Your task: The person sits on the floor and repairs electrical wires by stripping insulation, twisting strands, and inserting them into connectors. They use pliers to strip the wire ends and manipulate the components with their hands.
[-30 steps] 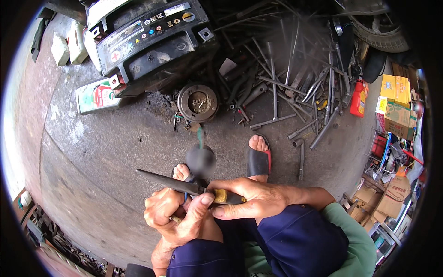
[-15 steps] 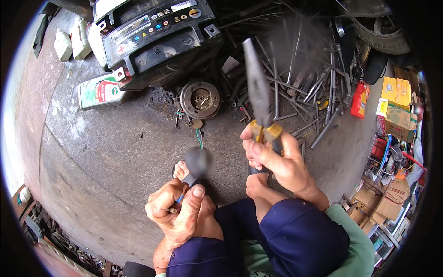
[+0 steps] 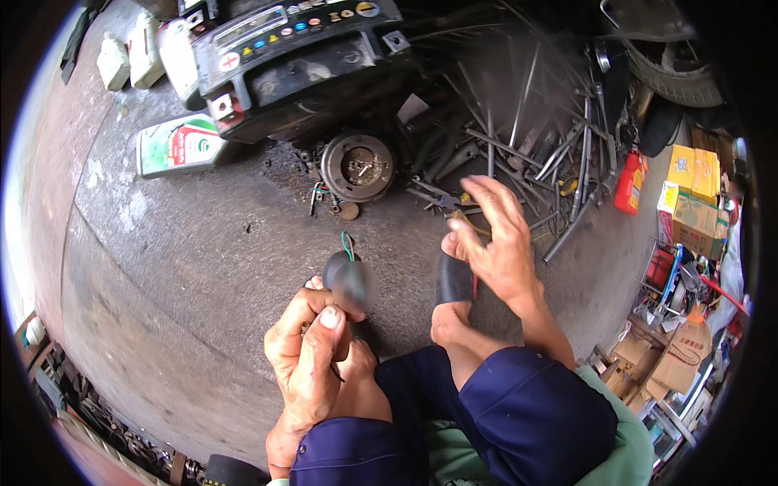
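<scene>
My left hand [image 3: 304,348] is closed, thumb against the fingers, above my left foot. It grips a small dark round part [image 3: 335,266] that has a thin green wire looping up from it; a blur hides some of this part. My right hand [image 3: 504,251] is open and holds nothing, its fingers spread over my right foot. Just beyond those fingertips, a pair of pliers [image 3: 438,198] with yellow on its handles lies on the floor, pointing left. Left of the pliers sits a round metal cup-shaped piece [image 3: 358,168] with debris inside.
A large black battery [image 3: 304,69] stands at the back left, with a green-and-white bottle [image 3: 180,150] lying before it. Several metal wrenches and rods [image 3: 559,154] are heaped at the back right, near a red bottle [image 3: 630,182]. Cardboard boxes [image 3: 697,190] line the right.
My right hand has let go of the pliers, which now lie on the floor near the tool heap. My left hand still grips the round part, its wire now looped beside it.
</scene>
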### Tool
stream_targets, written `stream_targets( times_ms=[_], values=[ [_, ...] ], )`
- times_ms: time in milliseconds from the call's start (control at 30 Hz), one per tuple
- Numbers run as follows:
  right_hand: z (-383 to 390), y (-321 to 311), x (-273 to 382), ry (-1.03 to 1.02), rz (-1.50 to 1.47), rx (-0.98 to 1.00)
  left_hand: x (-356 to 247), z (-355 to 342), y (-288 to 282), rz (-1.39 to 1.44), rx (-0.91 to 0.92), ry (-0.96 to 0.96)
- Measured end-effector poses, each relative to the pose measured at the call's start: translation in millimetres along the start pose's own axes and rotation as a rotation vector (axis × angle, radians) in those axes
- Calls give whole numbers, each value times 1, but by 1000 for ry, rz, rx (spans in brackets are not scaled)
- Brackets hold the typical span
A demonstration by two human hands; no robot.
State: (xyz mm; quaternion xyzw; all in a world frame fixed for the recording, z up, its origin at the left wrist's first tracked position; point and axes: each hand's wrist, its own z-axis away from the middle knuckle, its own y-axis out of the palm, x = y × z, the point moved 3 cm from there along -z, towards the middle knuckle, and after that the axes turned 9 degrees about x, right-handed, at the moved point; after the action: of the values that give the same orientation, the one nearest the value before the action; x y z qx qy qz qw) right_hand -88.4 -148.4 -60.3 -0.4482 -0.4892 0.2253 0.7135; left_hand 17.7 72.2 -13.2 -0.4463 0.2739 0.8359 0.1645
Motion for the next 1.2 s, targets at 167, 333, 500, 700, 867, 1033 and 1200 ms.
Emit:
stream_targets(
  times_ms=[167,333,500,700,867,1033,1200],
  values=[
    [-24,-32,99,-626,-766,253,-3,3,10,11,-12,-79],
    [-23,-29,94,-752,-630,264,-2,-1,7,-171,145,17],
    [-23,-35,94,-698,-494,302,-7,0,4,-220,190,74],
    [-25,-31,84,-312,-645,640,-10,-2,4,-461,166,154],
    [-22,-16,79,89,-999,866,-10,-1,7,-548,89,227],
    [-17,-5,76,462,-1365,1137,-9,0,6,-546,60,278],
    [-15,-2,75,461,-1356,1122,-9,0,6,-585,36,272]
  ],
)
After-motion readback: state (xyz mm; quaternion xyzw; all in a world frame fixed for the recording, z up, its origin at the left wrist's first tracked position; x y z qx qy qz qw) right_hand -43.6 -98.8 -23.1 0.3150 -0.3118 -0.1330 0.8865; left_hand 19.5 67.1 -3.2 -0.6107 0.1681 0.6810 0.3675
